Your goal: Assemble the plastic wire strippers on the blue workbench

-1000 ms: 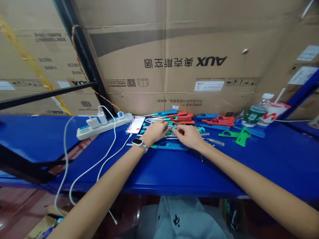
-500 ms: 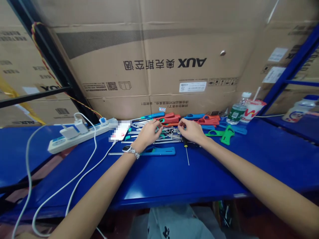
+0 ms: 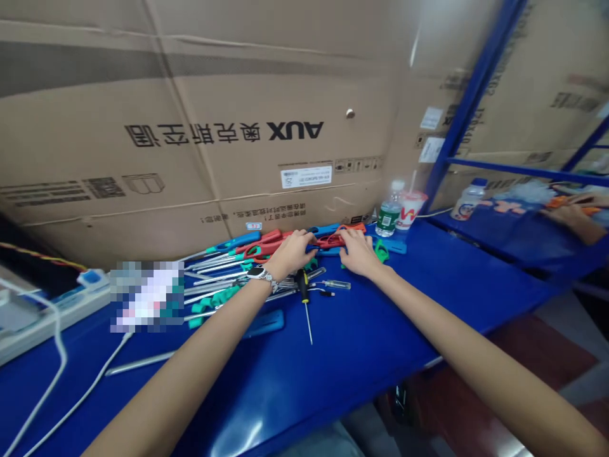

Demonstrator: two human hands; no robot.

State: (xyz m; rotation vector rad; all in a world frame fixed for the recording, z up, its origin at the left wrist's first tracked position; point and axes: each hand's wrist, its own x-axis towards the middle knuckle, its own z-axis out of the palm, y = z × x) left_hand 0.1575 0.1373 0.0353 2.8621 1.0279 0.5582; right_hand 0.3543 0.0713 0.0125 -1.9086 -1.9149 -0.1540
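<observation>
My left hand (image 3: 294,252), with a watch at its wrist, lies over the pile of coloured lighter-like tools, fingers bent near a red handle (image 3: 330,242). Across from it, my right hand (image 3: 356,251) rests on the right part of the pile with its fingers apart, touching red and orange handles. Between the wrists lies a black and yellow screwdriver (image 3: 303,287), its shaft pointing to the front. A small clear tool (image 3: 337,285) is beside it. Blue handles (image 3: 245,241) and metal rods spread left of my left hand. A green piece (image 3: 381,251) sits right of my right hand.
A water bottle (image 3: 389,209) and a red and white cup (image 3: 410,211) stand at the back right. A pixelated phone (image 3: 152,295), a cable and a power strip (image 3: 52,317) are at left. Another person's hand (image 3: 573,219) works at the far right.
The view has turned to the right. My right hand has moved onto the handles at the right of the pile, its fingers spreading. The small tools between my hands are now uncovered.
</observation>
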